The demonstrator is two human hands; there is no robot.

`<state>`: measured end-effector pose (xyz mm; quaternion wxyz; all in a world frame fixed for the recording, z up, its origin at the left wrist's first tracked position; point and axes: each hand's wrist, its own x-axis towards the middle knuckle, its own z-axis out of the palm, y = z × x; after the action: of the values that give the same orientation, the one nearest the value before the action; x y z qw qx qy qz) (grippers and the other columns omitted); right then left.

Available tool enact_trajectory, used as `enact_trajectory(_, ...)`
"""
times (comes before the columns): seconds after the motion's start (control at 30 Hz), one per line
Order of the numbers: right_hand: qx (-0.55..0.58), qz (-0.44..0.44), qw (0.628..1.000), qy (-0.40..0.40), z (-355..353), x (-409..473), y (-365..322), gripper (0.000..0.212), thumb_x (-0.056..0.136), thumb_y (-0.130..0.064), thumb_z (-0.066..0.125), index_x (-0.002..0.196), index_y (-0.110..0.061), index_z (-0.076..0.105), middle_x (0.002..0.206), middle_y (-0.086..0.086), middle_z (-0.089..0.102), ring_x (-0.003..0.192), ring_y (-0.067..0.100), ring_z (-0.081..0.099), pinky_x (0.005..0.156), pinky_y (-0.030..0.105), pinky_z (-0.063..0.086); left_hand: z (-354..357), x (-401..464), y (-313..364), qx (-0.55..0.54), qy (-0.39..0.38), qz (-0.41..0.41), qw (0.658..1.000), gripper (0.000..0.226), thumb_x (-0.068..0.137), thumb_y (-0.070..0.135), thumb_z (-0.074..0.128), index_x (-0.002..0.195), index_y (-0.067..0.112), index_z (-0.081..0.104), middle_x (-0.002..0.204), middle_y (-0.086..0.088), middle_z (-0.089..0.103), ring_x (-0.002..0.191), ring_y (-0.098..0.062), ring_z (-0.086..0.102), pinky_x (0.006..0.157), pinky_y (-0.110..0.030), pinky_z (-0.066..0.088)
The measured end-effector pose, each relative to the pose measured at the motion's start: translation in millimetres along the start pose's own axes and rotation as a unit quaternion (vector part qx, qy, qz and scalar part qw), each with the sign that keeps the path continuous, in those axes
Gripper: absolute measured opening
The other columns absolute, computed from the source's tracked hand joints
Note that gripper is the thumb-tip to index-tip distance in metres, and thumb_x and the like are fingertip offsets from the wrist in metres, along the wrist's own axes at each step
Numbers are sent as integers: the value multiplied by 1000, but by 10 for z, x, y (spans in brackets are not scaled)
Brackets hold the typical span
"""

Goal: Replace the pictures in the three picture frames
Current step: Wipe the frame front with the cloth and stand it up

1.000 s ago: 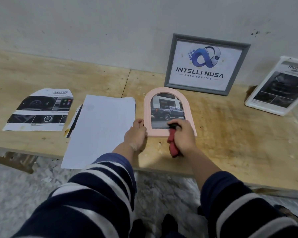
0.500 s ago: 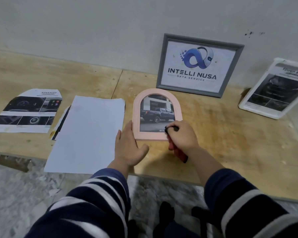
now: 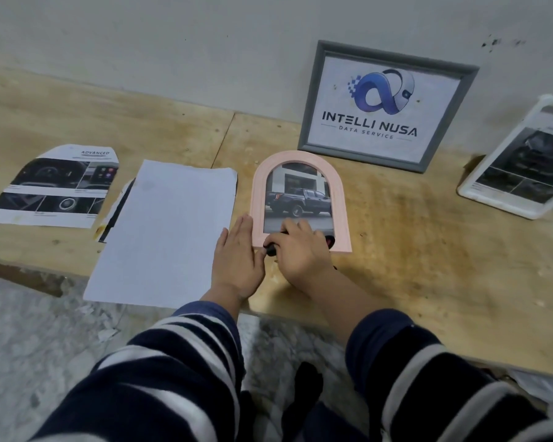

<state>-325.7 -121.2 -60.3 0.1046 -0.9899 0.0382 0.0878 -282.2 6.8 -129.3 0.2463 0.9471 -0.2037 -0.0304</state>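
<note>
A pink arched picture frame (image 3: pixel 342 199) lies flat on the wooden table (image 3: pixel 428 250) and holds a photo of a dark pickup truck. My right hand (image 3: pixel 300 253) rests on the frame's lower edge, shut on a red and black tool (image 3: pixel 331 242). My left hand (image 3: pixel 237 253) lies flat on the table, fingers against the frame's lower left corner. A grey frame (image 3: pixel 313 129) with an "INTELLI NUSA" logo print leans on the wall behind. A white frame (image 3: pixel 470 193) with car photos leans at the far right.
A blank white sheet (image 3: pixel 163 231) lies left of the pink frame, overhanging the table's front edge, with a darker print partly hidden under it. A cut car-interior print (image 3: pixel 55 186) lies at the far left. The wall (image 3: pixel 205 43) stands close behind.
My right hand with the tool has shifted left along the frame's bottom edge, and the tool has turned across the frame. My left hand has flattened beside the frame. The camera has moved closer.
</note>
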Motion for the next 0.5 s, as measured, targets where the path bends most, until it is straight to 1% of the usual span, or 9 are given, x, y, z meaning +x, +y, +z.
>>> enact_trajectory(0.1, -23, 23, 999, -7, -37, 3, -61, 33, 98, -22, 43, 127, -34, 55, 122, 2, 45, 115, 24, 39, 89, 38, 34, 3, 3, 12, 3, -1, -3, 1000, 66, 96, 29, 43, 152, 10, 15, 159, -1, 20, 148, -14, 12, 120, -32, 1)
enact_trajectory(0.23, -45, 49, 998, -8, -45, -33, -89, 32, 97, -21, 42, 125, -31, 56, 124, 4, 45, 117, 24, 38, 90, 39, 33, -13, -7, 21, 1, -9, -6, 1000, 66, 97, 32, 42, 153, 9, 14, 160, -2, 19, 148, -14, 11, 121, -34, 2)
enact_trajectory(0.33, -59, 71, 996, -3, -63, -98, -7, 32, 96, -19, 42, 123, -30, 57, 122, 4, 44, 116, 25, 38, 92, 40, 33, -21, -5, 38, 2, -14, -7, 1000, 65, 97, 31, 43, 152, 9, 16, 160, -3, 20, 148, -15, 11, 121, -36, 3)
enact_trajectory(0.5, -87, 100, 991, -18, -91, -179, 142, 38, 93, -13, 42, 124, -29, 54, 120, 5, 44, 114, 25, 38, 91, 40, 32, -17, 13, 18, -9, -19, -17, 1000, 65, 96, 30, 44, 152, 11, 18, 159, -2, 23, 148, -16, 12, 121, -37, 2)
